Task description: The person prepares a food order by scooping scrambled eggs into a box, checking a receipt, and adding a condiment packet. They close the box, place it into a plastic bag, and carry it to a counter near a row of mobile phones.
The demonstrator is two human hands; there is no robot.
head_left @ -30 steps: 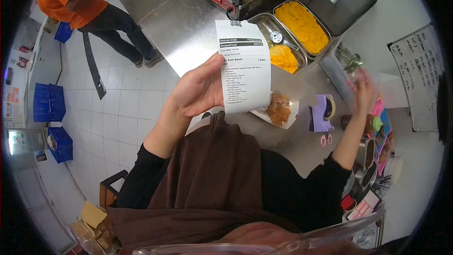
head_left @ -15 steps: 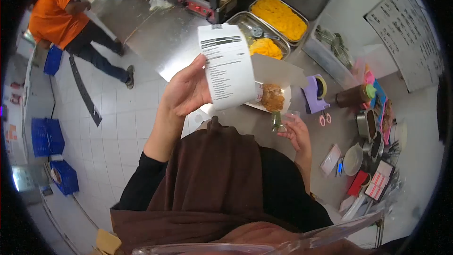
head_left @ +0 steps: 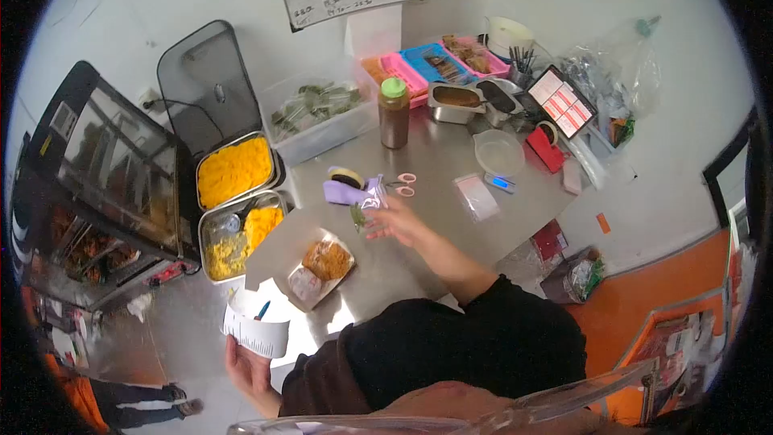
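My left hand (head_left: 251, 369) holds the curled white printed receipt (head_left: 266, 337) at the lower left of the view. In the middle, my right hand (head_left: 396, 224) pinches a small clear bag with something green inside (head_left: 359, 216), beside the purple tape dispenser (head_left: 346, 192). Between the hands lies an open paper box (head_left: 318, 294), with a brown fried piece (head_left: 328, 258) and a whitish wrapped item (head_left: 306, 283) in it. Behind the receipt a blue pen (head_left: 263, 310) shows.
Two metal trays of yellow food (head_left: 233, 171) stand left, near a glass display case (head_left: 105, 177). Behind are a bin of green packets (head_left: 314, 117), a sauce bottle (head_left: 394, 125), scissors (head_left: 405, 185) and a tablet (head_left: 561, 102). Another person's legs (head_left: 141, 403) show lower left.
The view has turned right, towards the wall and back of the table. The receipt, still in my left hand, is lower and farther from the camera. My right hand with the bag is now beside the tape dispenser.
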